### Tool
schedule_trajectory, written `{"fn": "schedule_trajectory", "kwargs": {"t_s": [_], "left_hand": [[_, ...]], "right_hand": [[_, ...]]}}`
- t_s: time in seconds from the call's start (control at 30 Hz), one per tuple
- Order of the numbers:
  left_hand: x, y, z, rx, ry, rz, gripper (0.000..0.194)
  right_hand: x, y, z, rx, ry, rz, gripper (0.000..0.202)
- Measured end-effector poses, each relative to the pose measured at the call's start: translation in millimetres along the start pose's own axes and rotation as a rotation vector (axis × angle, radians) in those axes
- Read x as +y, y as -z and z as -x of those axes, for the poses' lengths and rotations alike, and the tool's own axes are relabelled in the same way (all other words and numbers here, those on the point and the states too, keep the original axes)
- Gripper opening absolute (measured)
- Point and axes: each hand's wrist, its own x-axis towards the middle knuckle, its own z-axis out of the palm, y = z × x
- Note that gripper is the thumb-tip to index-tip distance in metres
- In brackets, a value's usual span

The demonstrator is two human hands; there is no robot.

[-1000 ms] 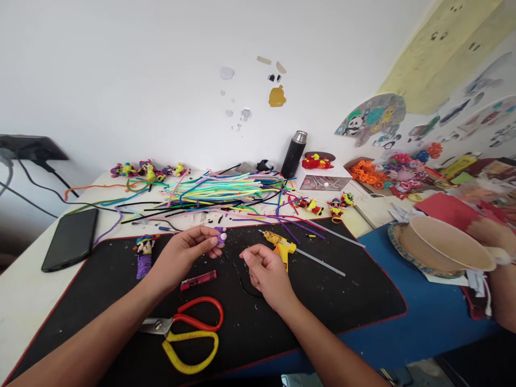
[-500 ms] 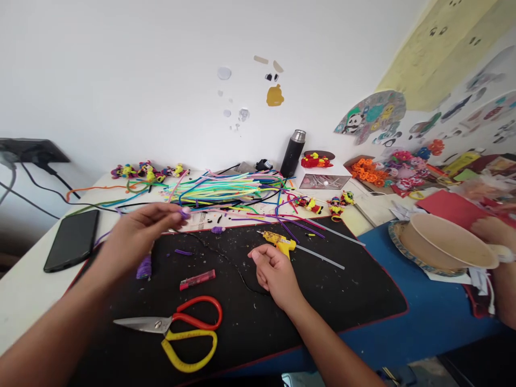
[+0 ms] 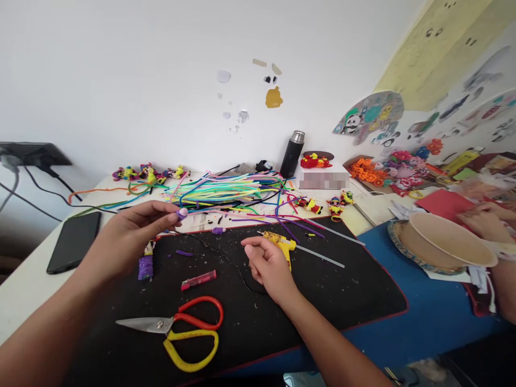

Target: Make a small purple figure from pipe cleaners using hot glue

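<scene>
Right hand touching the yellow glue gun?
Cannot tell: in the head view, the right hand overlaps the yellow glue gun, hiding any contact or gap.

White wall (image 3: 121, 80) behind white table (image 3: 28, 301)

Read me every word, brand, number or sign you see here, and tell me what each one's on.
No words, brands, numbers or signs can be read.
Glue gun: pale label on its side, too small to read.
Box: front is pixelated, so nothing on it can be read.
Lighter: any marking is too small to make out.
Wall stickers: shapes and pictures, no readable lettering.
</scene>
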Motion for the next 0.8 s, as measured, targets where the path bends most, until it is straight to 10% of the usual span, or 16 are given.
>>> {"fn": "schedule_trajectory", "kwargs": {"t_s": [0.8], "left_hand": [[-7, -36.4, 19, -0.353, -0.048, -0.007, 0.032]], "right_hand": [[1, -37, -16, -0.149, 0.162, 0.198, 0.031]]}}
